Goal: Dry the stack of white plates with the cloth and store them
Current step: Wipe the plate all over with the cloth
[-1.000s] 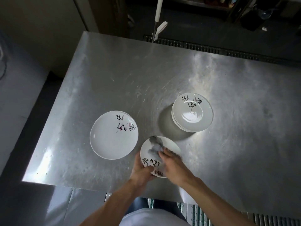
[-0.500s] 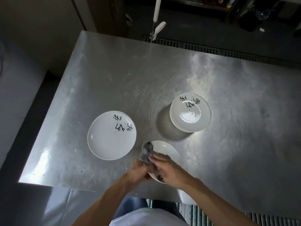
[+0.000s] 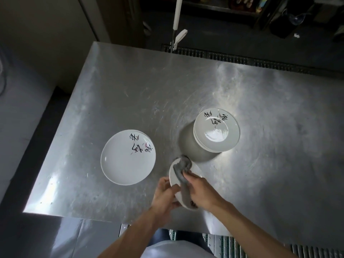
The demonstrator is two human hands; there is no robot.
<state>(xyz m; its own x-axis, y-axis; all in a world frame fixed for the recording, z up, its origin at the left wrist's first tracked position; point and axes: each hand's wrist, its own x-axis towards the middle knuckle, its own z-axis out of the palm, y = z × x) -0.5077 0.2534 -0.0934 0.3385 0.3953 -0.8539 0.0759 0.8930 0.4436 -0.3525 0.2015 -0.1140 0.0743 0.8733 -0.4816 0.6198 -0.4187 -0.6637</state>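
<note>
A white plate (image 3: 174,176) is tilted up above the near part of the steel table (image 3: 130,90). My left hand (image 3: 164,196) grips its near left rim. My right hand (image 3: 200,190) holds a grey cloth (image 3: 181,169) pressed against the plate's face, with the cloth bunched over the plate's far edge. To the right stands a tall stack of white plates (image 3: 216,132) with black brush writing. On the left lies a low stack of plates (image 3: 128,157) with the same writing.
The table's near edge runs just under my forearms, with a metal grating (image 3: 232,243) below it. A floor drain grate (image 3: 242,59) runs behind the table's far edge. A white-handled pole (image 3: 176,21) leans at the back.
The cloth has moved from the plate's left side up to its far rim. The plate has tipped more on edge, and its writing is now hidden.
</note>
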